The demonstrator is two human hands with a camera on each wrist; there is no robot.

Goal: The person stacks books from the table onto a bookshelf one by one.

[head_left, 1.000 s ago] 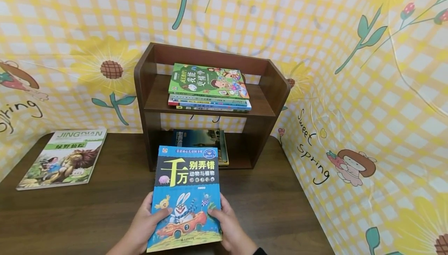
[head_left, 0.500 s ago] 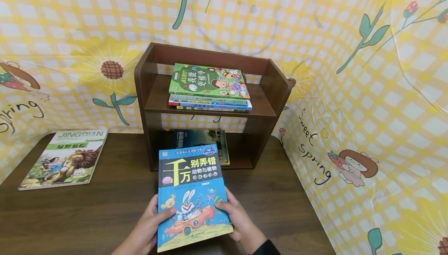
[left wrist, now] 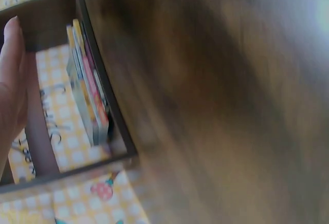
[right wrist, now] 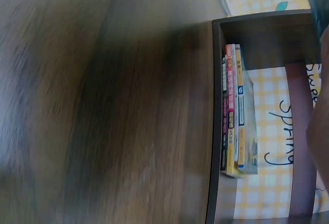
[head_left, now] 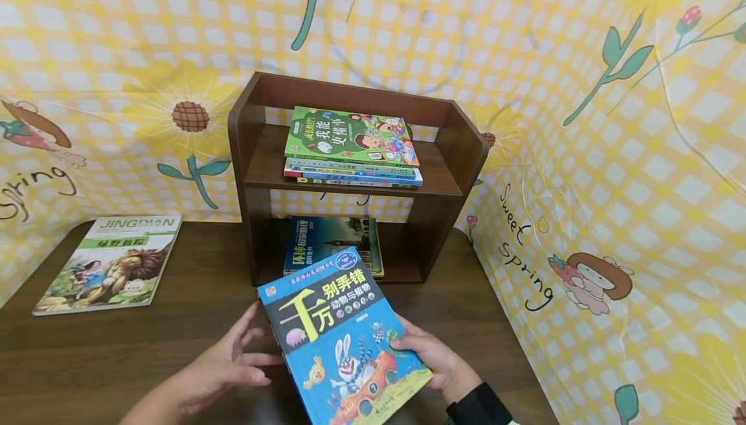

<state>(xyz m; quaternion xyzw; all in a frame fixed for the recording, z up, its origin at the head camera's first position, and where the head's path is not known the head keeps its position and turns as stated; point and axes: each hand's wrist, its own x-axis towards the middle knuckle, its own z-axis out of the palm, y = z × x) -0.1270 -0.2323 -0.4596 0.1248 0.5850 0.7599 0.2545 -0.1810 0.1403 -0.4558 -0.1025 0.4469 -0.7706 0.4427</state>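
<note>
A blue children's book with a rabbit in a red car on its cover is held over the table, tilted with its top toward the left. My right hand grips its right edge, thumb on the cover and the other fingers hidden beneath. Beside the book's left edge, my left hand has its fingers spread and relaxed; whether a fingertip touches the book is unclear. In the left wrist view, part of that hand shows at the left edge. A sliver of the right hand appears at the right wrist view's edge.
A dark wooden two-tier shelf stands behind the hands. Its upper board bears a stack of books; a blue-covered stack lies below. Another book lies at the left of the table. Checkered cloth hangs behind and to the right.
My left hand has let go of the book's left edge and moved left, its fingers spreading. The book has turned counterclockwise and shifted right, held in my right hand.
</note>
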